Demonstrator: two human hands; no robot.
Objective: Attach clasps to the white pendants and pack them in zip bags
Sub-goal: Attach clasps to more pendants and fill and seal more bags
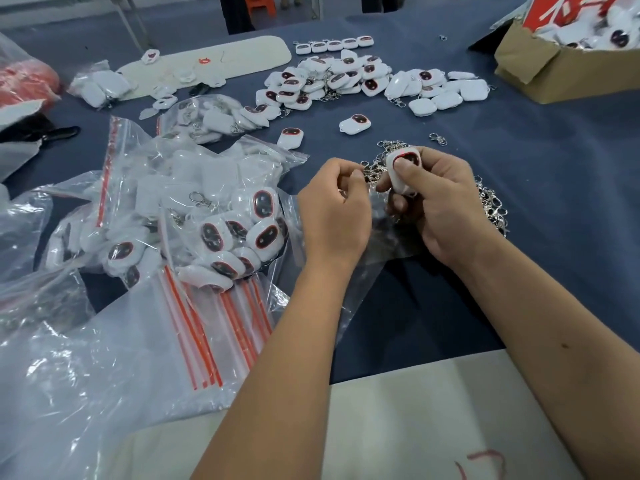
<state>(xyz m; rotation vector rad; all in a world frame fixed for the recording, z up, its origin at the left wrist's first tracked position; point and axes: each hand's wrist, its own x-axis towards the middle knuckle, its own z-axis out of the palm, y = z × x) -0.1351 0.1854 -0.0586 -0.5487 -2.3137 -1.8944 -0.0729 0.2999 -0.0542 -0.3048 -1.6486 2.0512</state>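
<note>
My right hand (436,202) grips a white pendant (398,171) with a dark, red-rimmed oval face, thumb pressed on its front. My left hand (334,209) pinches a small metal clasp (363,167) just left of the pendant. Behind both hands lies a heap of silver clasps (491,202) on the blue cloth. Zip bags with red seals (207,327) lie at the left, several filled with pendants (239,233). Loose pendants (346,81) are piled at the far middle of the table.
A cardboard box (554,71) with more pendants stands at the far right. Two single pendants (355,124) and a stray clasp (438,138) lie ahead of my hands. A beige board (214,62) lies at the back; a pale sheet (415,420) covers the near edge.
</note>
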